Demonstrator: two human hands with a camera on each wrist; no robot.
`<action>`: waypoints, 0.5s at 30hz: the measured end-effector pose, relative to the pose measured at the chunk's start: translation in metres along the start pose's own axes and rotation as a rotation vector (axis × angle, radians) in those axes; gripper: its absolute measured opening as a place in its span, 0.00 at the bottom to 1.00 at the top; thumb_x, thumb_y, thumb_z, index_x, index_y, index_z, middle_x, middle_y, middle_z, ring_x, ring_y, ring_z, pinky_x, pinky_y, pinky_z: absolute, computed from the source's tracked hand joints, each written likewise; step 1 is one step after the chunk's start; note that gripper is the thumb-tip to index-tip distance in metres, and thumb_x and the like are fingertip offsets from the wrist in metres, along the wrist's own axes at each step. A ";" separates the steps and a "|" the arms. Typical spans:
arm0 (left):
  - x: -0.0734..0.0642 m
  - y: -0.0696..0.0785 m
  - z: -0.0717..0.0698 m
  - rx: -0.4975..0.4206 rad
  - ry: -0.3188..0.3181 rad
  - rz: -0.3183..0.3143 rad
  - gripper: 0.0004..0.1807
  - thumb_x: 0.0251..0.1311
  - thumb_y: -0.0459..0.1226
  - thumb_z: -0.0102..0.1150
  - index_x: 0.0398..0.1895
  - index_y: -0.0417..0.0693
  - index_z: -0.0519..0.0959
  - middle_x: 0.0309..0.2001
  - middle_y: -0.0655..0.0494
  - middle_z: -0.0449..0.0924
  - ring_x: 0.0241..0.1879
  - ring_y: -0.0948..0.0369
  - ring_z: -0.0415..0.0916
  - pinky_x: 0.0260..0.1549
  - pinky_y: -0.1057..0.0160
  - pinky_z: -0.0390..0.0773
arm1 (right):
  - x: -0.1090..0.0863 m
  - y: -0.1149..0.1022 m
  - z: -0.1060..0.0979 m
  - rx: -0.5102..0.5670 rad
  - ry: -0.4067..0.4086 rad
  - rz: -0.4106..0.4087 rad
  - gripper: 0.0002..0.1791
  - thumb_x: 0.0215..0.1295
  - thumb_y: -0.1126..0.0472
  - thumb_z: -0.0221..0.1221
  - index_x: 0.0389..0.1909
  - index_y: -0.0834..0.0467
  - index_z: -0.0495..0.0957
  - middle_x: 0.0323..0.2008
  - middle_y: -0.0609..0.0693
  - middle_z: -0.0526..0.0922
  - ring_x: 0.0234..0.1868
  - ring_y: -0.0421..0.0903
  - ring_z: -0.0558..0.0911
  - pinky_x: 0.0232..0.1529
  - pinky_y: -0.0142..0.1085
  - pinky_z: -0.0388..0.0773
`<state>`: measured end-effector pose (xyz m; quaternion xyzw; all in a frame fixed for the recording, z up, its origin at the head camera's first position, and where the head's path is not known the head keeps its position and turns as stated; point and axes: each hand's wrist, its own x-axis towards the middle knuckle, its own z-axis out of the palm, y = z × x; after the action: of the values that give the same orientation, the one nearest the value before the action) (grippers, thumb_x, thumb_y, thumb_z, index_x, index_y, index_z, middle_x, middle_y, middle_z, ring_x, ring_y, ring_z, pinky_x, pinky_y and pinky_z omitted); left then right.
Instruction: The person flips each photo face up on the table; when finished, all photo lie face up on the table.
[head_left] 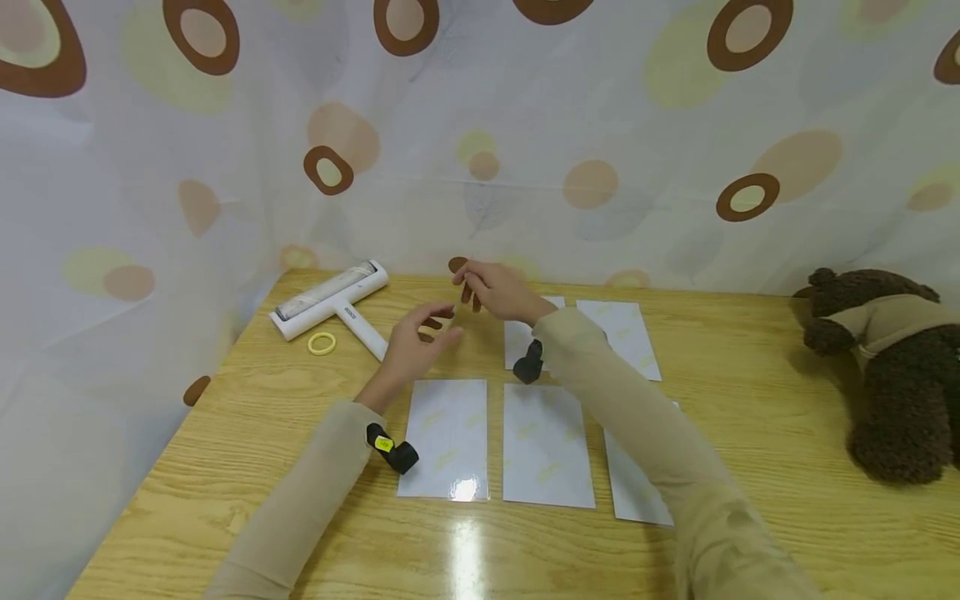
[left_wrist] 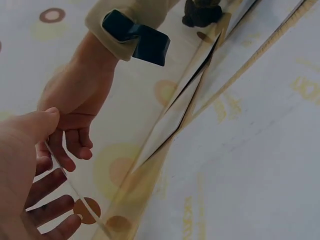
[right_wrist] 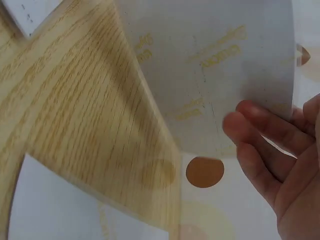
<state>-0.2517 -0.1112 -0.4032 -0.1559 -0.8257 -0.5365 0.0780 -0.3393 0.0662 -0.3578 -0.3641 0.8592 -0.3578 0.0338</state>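
Over the back of the table, my right hand (head_left: pixel 491 292) pinches a thin white sheet (right_wrist: pixel 205 75) by its edge, fingers against one face. Yellow printed lettering shows on the sheet in the right wrist view, while the head view sees it nearly edge-on. My left hand (head_left: pixel 416 342) faces it from the left with fingers apart and gently bent. In the left wrist view its fingertips (left_wrist: pixel 62 204) lie right at the sheet's thin edge and its thumb is close to the right hand. Below and right of the hands, white sheets (head_left: pixel 446 442) lie in two rows on the table.
Left of the hands lies a white T-shaped roller tool (head_left: pixel 330 302), beside a small yellow ring (head_left: pixel 322 343). A dark brown teddy bear (head_left: pixel 900 400) in a beige top lies at the right. Behind the wooden table (head_left: pixel 750 500) hangs a patterned sheet wall (head_left: pixel 540 125).
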 end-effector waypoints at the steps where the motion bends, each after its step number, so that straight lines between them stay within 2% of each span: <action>1: 0.000 0.001 0.001 0.023 -0.020 0.003 0.25 0.62 0.39 0.62 0.61 0.41 0.73 0.56 0.43 0.76 0.51 0.48 0.74 0.46 0.54 0.77 | -0.001 0.001 0.000 0.028 0.005 0.029 0.16 0.77 0.63 0.40 0.47 0.67 0.76 0.32 0.59 0.83 0.26 0.52 0.82 0.31 0.40 0.80; 4: -0.001 0.000 0.004 0.105 -0.086 0.004 0.27 0.59 0.41 0.65 0.60 0.41 0.73 0.58 0.43 0.74 0.57 0.48 0.71 0.55 0.49 0.73 | -0.005 0.007 -0.001 0.013 0.020 0.060 0.14 0.74 0.58 0.49 0.43 0.64 0.78 0.30 0.55 0.83 0.25 0.49 0.82 0.32 0.39 0.80; 8: -0.003 -0.004 0.007 0.231 -0.161 0.002 0.28 0.60 0.45 0.64 0.60 0.40 0.74 0.63 0.43 0.69 0.65 0.46 0.63 0.65 0.45 0.61 | -0.008 0.016 0.000 -0.113 -0.001 0.023 0.12 0.60 0.58 0.65 0.41 0.60 0.80 0.28 0.50 0.83 0.27 0.43 0.82 0.34 0.33 0.78; 12: -0.005 -0.013 0.007 0.358 -0.205 0.020 0.26 0.63 0.47 0.59 0.59 0.40 0.75 0.64 0.44 0.68 0.67 0.47 0.61 0.66 0.44 0.60 | -0.011 0.025 0.005 -0.163 -0.057 0.025 0.18 0.53 0.61 0.70 0.45 0.63 0.81 0.27 0.51 0.82 0.27 0.42 0.79 0.32 0.30 0.75; 15: -0.008 -0.018 0.005 0.458 -0.200 0.026 0.24 0.63 0.44 0.59 0.57 0.39 0.76 0.64 0.44 0.69 0.66 0.46 0.63 0.63 0.42 0.62 | -0.010 0.027 0.009 -0.155 -0.121 0.072 0.25 0.53 0.62 0.70 0.53 0.64 0.78 0.25 0.51 0.79 0.25 0.40 0.75 0.29 0.29 0.71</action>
<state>-0.2505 -0.1153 -0.4231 -0.1971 -0.9274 -0.3160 0.0360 -0.3455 0.0807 -0.3840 -0.3556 0.8932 -0.2662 0.0704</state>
